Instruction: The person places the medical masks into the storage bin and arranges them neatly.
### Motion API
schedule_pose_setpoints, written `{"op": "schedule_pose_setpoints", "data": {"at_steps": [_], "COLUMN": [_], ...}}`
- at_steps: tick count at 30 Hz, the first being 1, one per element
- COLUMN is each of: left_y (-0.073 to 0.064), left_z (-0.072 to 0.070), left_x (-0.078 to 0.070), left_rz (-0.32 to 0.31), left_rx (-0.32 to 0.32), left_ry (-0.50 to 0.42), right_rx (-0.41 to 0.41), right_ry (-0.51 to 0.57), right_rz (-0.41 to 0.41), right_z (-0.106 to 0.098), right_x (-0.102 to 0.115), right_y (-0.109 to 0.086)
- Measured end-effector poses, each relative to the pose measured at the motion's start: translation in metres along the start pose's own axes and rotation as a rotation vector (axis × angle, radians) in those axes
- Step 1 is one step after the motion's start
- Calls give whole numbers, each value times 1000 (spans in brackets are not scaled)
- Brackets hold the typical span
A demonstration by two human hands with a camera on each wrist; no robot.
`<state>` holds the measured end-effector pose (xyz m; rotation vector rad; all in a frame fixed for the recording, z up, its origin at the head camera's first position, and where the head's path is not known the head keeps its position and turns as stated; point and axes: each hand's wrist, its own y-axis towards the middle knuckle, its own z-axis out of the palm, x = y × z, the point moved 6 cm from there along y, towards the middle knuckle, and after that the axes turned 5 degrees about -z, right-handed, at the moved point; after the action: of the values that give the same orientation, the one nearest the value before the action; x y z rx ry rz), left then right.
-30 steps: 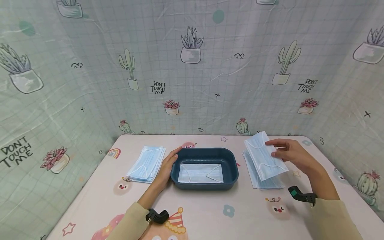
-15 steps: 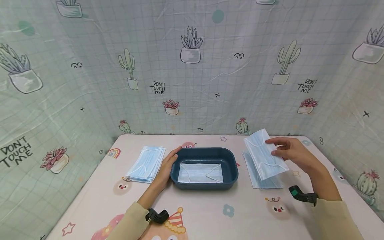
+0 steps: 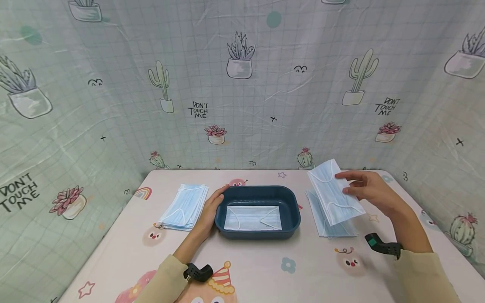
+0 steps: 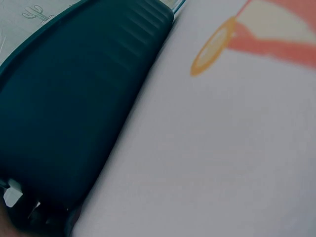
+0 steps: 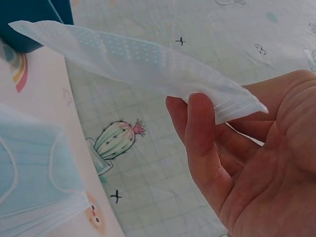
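Note:
A light blue disposable face mask [image 3: 336, 193] is pinched between the thumb and fingers of my right hand [image 3: 373, 190]. It hangs tilted above the right pile of face masks [image 3: 322, 219], partly covering it. In the right wrist view the held mask [image 5: 128, 57] is seen nearly edge-on, bowed, with my fingertips at its end. My left hand [image 3: 207, 212] rests along the left side of a dark blue rectangular bin [image 3: 257, 235], fingers stretched along its wall up to the rim. One face mask [image 3: 251, 218] lies flat inside the bin. The left wrist view shows mostly the bin's outer wall [image 4: 84, 98].
Left of the bin lies another pile of face masks [image 3: 185, 206], beside my left hand. A pale printed cloth covers the table [image 3: 257, 269]. Patterned curtain [image 3: 265, 97] walls stand at the back and both sides.
My right hand has risen slightly with the pinched face mask, whose upper end sits a little higher. My left hand and the bin stay in place.

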<state>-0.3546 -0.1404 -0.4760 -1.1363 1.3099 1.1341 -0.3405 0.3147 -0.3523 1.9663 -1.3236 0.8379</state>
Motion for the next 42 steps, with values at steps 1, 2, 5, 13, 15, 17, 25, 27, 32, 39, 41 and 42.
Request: {"op": "schedule_pose_setpoints", "data": {"at_steps": [1,2,5,13,15,17,25,27,32,39,41,42], "left_y": [0,0,0,1,1,1,0,0,0,-1,0,0], "left_z": [0,0,0,0,0,0,0,0,0,-1,0,0], "left_x": [0,0,1,0,0,0,0,0,0,-1,-1,-1], "left_rz": [-1,-1,-2,0,-1,-5,-13,-13,-12,8,7,7], "left_rx": [1,1,4,7,6,7,1,0,6,6,8,8], "left_ry": [-1,-2,-4,-4,-2,1,9,5,10,25,28,28], "right_rx": [-1,-1,-5,-20,-19,-19,-28,-36,-42,-64,-64,-61], "right_ry": [0,-2,-5,-16,-18,-17,-26,-33,-29,-10,-13,-14], "right_rz": [-3,-5,-10,-12,-8,0,8,9,-18,-104,-105,-102], "right_z": [0,0,-1,-2,-2,-2,-2,-3,-3,-1,0,0], "right_x": [1,1,3,8,9,9,11,12,15,24,25,26], "right_y": [0,0,-1,0,-1,-1,0,0,-1,-2,-2,-1]}}
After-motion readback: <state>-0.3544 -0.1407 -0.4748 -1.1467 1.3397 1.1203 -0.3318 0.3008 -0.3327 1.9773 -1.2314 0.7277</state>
